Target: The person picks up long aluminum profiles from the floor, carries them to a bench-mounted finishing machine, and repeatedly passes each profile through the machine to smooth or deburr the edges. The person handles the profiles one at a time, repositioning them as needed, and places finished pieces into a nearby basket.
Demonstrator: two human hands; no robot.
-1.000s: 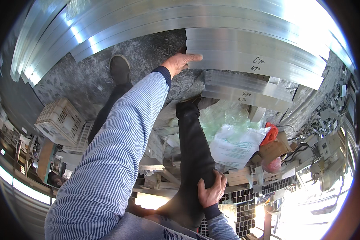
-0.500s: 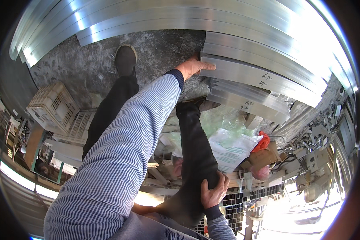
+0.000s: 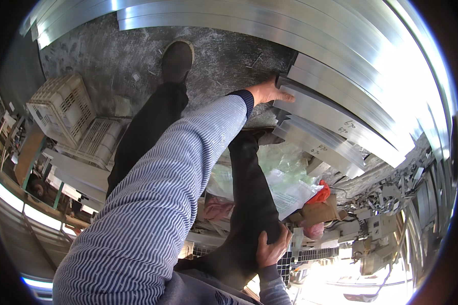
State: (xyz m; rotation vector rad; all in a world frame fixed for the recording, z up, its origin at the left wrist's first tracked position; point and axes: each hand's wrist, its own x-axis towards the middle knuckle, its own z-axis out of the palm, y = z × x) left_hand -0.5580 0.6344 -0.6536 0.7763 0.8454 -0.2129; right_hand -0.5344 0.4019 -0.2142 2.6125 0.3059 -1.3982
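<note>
My left hand (image 3: 269, 92) is closed on the near end of a silver aluminium profile (image 3: 331, 112) with handwritten marks. Its thumb lies on top; the other fingers are mostly hidden behind the end. More long aluminium profiles (image 3: 341, 79) lie just beyond, a dark gap between them and the held one. A shorter pair of marked profiles (image 3: 315, 142) sits on the near side. On my bent right knee rests my right hand (image 3: 274, 248), thumb apart from the fingers, holding no object.
Long aluminium profiles (image 3: 213, 18) curve across the far side. Pale plastic crates (image 3: 68, 104) stand at the left. Beside my right leg lie clear plastic sheeting (image 3: 285, 175), an orange-red bag (image 3: 318, 193) and a cardboard box (image 3: 320, 211). Metal offcuts (image 3: 387, 195) litter the right side.
The view has turned, so the profiles appear more slanted and lower on the right. My left hand still grips the profile's end; the dark gap beyond it looks wider. My right hand stays on the knee.
</note>
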